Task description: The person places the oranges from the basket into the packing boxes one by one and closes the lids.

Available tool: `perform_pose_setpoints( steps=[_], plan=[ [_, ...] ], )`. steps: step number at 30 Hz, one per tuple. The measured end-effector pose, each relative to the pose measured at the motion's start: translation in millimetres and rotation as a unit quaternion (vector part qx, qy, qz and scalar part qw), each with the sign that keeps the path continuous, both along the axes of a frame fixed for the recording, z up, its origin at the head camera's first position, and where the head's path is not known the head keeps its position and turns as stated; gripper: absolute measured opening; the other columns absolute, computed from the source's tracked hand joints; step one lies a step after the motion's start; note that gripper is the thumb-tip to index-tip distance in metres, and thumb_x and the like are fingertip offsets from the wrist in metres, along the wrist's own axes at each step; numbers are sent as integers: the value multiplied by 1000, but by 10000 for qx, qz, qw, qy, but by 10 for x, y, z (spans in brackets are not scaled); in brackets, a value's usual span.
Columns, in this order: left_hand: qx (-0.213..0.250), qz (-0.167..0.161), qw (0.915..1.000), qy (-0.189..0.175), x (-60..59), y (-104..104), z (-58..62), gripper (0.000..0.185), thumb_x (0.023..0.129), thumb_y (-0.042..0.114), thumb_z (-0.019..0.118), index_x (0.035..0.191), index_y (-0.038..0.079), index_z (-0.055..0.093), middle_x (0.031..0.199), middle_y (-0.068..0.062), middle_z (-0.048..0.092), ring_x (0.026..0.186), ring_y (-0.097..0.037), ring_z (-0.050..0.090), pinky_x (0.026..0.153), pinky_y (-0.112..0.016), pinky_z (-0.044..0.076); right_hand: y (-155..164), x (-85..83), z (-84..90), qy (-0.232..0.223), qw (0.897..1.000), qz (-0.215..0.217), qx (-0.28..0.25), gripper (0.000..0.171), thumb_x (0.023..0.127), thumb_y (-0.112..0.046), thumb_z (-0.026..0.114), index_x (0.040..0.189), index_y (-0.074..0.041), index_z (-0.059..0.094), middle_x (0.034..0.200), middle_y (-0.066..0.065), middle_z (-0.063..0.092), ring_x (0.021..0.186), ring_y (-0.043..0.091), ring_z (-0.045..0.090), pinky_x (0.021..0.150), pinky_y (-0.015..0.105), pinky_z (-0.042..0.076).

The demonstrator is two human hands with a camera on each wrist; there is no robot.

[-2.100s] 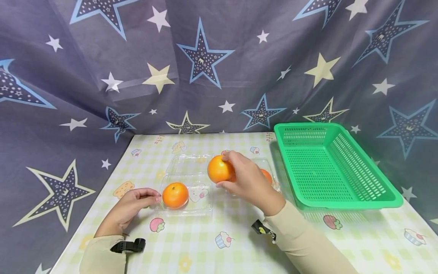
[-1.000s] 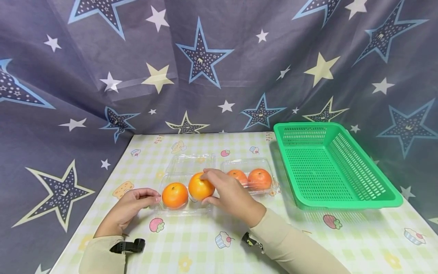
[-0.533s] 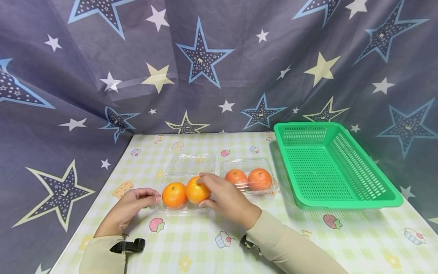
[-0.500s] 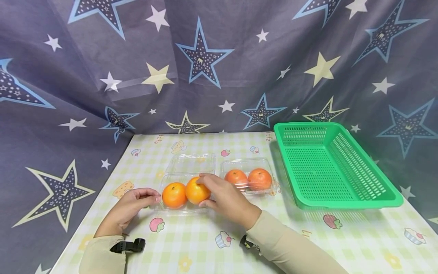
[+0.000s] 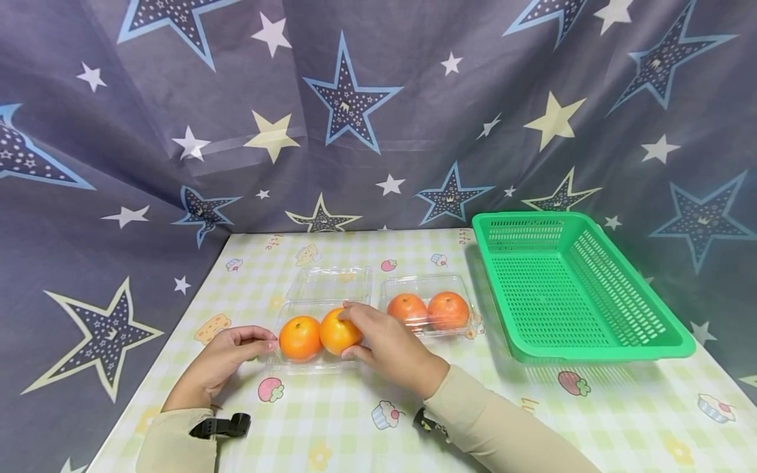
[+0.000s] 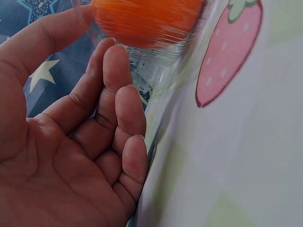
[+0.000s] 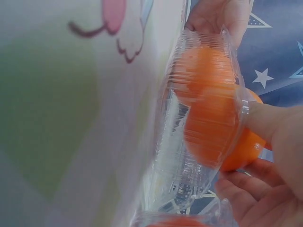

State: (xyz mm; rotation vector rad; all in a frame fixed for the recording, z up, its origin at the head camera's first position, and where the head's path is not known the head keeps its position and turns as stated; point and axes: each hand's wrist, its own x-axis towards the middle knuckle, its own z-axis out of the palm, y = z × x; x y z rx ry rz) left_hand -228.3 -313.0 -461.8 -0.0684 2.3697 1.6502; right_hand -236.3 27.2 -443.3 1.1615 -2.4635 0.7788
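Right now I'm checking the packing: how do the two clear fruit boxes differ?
The near box lies open, lid flipped back; the far box looks closed. The left hand touches the near box and the right hand holds an orange in it; the far box is untouched. Both hold two oranges.

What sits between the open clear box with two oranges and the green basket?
In the head view, a second clear box holding two oranges lies between the open box and the green basket.

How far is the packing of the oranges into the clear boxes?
Done: the closed box holds two oranges, and one orange sits in the open box. In hand: the right hand grips the second orange in that box; the left hand touches its edge. Left: the lid is open and the green basket holds nothing.
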Motion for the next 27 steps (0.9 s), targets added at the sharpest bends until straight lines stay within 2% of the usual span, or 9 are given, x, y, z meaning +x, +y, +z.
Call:
perform_pose_setpoints(
  steps=[13,27],
  plan=[
    [48,6,10000,1,5,4,4,35,93,24,78,116,-1,70,98,4,75,99,-15,60,93,-30,43,3,9,11,-114,9999,-44,104,58,85,-37,83,131,-16,54,146,9,61,136,20,59,110,33,48],
    [-31,64,10000,-60,0,16,19,34,93,26,78,115,2,71,98,6,74,100,-15,59,94,-33,41,-20,10,21,-322,9989,-161,299,53,89,-37,80,132,-15,56,141,8,65,130,20,63,108,33,50]
  ],
)
